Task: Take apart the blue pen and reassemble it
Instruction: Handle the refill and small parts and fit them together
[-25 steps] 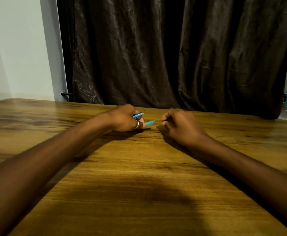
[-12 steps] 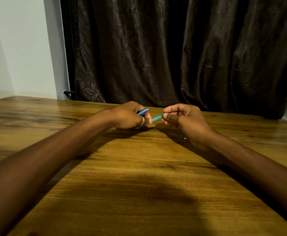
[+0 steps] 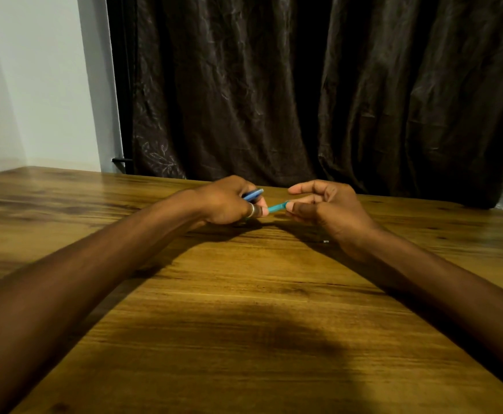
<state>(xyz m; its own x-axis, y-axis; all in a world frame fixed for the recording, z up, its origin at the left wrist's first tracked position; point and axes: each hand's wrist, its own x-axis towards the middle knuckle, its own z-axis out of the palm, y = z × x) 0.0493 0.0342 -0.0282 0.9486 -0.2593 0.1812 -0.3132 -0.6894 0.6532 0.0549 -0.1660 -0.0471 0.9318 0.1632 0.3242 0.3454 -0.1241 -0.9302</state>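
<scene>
Left hand (image 3: 226,203) was curled shut around a blue pen part (image 3: 253,194), its smooth rounded end poking out above the knuckles; a metal ring (image 3: 251,210) sat on one finger. Right hand (image 3: 328,209) pinched the far end of a slim teal pen piece (image 3: 277,207) between thumb and fingertips, index finger extended loose. That piece spanned the gap between both hands, just above the table (image 3: 244,309), a glossy wood-grain surface. Dark crinkled curtain (image 3: 304,94) hung behind. Small pale object (image 3: 326,241) lay beside the right wrist, too small to identify.
</scene>
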